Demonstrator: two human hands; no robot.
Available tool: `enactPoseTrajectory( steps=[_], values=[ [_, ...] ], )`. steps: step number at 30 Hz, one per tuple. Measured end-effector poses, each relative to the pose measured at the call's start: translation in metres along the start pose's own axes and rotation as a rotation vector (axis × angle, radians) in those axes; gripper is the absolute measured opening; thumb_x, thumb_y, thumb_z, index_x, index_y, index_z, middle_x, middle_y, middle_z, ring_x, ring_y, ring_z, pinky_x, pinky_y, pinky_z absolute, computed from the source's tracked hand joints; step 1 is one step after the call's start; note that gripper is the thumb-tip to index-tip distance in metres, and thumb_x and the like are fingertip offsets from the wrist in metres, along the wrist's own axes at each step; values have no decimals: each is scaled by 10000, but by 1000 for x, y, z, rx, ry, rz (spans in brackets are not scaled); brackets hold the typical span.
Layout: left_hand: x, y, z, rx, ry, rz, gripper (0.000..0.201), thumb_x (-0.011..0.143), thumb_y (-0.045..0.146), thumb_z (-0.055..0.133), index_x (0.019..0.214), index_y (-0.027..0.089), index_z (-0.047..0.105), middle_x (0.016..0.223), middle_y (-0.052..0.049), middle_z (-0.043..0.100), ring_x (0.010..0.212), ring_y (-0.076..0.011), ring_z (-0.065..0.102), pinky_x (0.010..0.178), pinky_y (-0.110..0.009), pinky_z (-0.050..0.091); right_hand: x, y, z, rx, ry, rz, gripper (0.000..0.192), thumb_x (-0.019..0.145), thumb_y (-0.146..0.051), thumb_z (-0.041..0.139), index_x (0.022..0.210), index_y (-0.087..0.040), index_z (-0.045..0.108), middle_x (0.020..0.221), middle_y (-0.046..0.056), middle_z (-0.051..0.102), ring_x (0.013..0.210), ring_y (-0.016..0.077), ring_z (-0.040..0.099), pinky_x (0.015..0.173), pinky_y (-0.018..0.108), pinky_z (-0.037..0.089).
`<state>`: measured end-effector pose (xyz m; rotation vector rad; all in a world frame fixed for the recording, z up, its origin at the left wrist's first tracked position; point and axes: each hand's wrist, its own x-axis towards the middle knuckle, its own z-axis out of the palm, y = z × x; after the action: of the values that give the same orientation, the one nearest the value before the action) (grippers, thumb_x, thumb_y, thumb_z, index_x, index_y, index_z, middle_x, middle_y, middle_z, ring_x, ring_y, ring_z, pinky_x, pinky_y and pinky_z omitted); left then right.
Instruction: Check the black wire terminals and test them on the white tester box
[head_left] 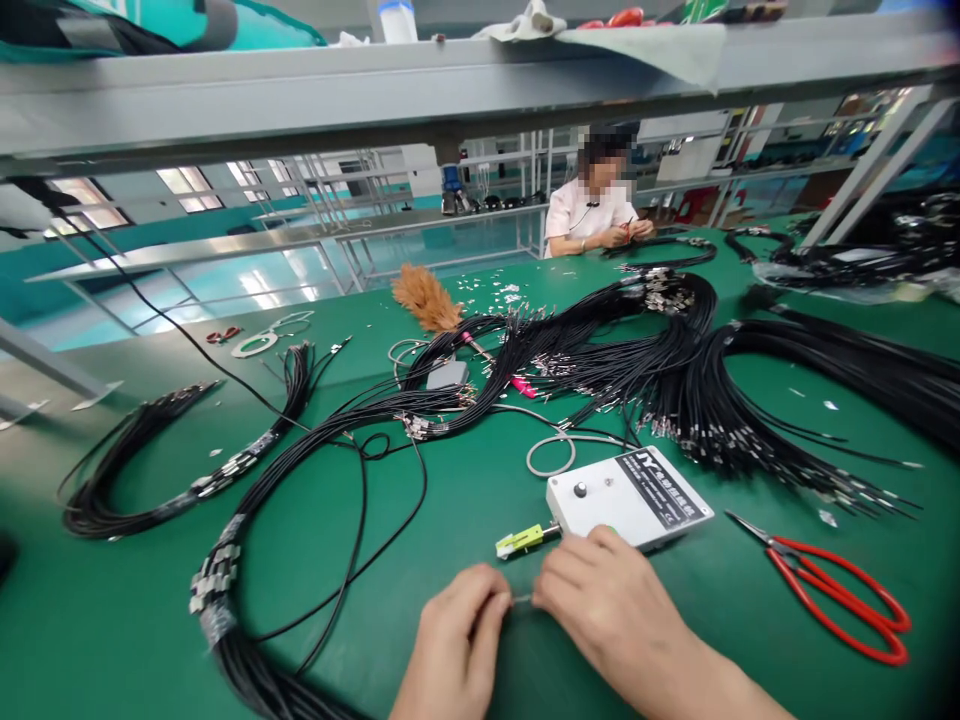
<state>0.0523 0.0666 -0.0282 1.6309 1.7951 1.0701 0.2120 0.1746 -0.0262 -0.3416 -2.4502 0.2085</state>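
Left hand [466, 630] and right hand [600, 600] pinch a thin strand [522, 599], apparently working its ends, yellow-green clip [523, 542] at twelve o'clock. The next move calls for a steady pinch.

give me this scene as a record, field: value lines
left hand grip: pinched on small thin greyish piece
right hand grip: at the piece's other end
device: white rectangular box with black label, yellow-green clip-like attachment
right of device: red-handled metal scissors
left side: curved black cable bundles
surface: green tabletop
background: person in pale top
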Motion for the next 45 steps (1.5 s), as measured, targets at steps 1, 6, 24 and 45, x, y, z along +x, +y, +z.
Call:
enactPoseTrajectory(
  steps=[1,6,24,45],
  values=[
    [2,-3,-4,-26,31,-96,251,949,295,420,762,160,520,690,-11,492,623,-119,450,585,-206,347,3,4,1,-23,9,31,248,973,-185,454,745,-175,552,718,-4,571,687,177,459,647,321,238],
    [13,-15,-15,-228,60,-392,287,892,415,478,769,157,499,656,18,396,550,-103,347,490,-212,256,14,19,9,-120,-104,27,112,824,-107,674,893,-169,611,911,-6,640,854,172,548,752,325,296],
    [33,-16,-3,-270,29,-453,268,825,407,483,730,156,483,620,22,416,510,-94,332,449,-205,242,25,25,21,-226,-207,31,166,751,-47,688,690,-174,599,668,-6,575,658,177,486,669,340,256],
    [36,-24,1,-297,43,-438,287,806,423,523,706,155,495,612,10,434,506,-94,346,435,-196,235,-55,31,-35,-217,95,93,128,864,-110,547,960,-186,584,1228,56,629,1168,224,517,904,375,348]
  ],
)
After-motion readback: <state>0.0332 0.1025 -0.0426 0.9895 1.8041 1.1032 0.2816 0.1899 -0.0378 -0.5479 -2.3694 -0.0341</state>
